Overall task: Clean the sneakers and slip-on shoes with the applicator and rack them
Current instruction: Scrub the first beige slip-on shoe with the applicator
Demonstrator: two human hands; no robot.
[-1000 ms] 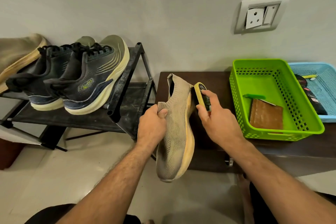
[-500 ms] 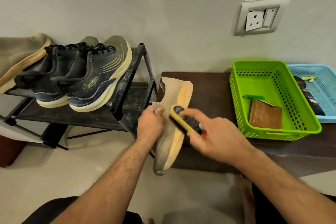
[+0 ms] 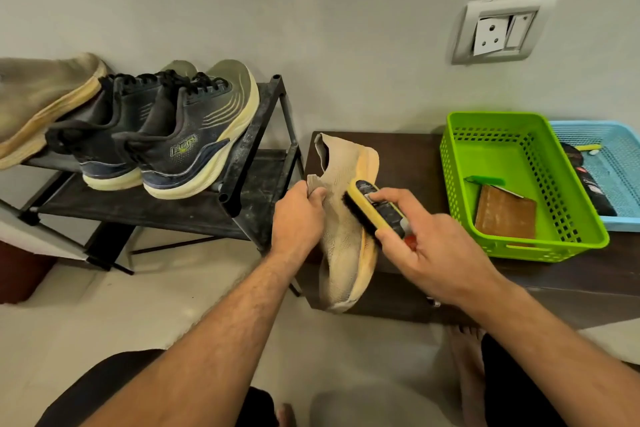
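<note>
My left hand [image 3: 298, 218] grips a beige knit slip-on shoe [image 3: 343, 253] by its collar, toe hanging down in front of the dark table. My right hand [image 3: 429, 250] holds a yellow brush applicator [image 3: 374, 208], its dark bristles pressed on the shoe's upper near the orange-tinted sole. Two dark sneakers [image 3: 173, 135] with cream soles stand on the black shoe rack [image 3: 256, 135] at the left. A second beige slip-on [image 3: 38, 104] lies at the rack's far left, partly cut off by the frame.
A green plastic basket [image 3: 561, 239] on the dark table [image 3: 408, 156] holds a brown cloth and a green item. A blue basket [image 3: 620, 156] with dark items stands to its right. A wall socket [image 3: 498, 31] is above. My bare feet rest on the pale floor below.
The brush has moved from the shoe's heel down along the sole and now onto the knit upper. The shoe has turned slightly in my left hand.
</note>
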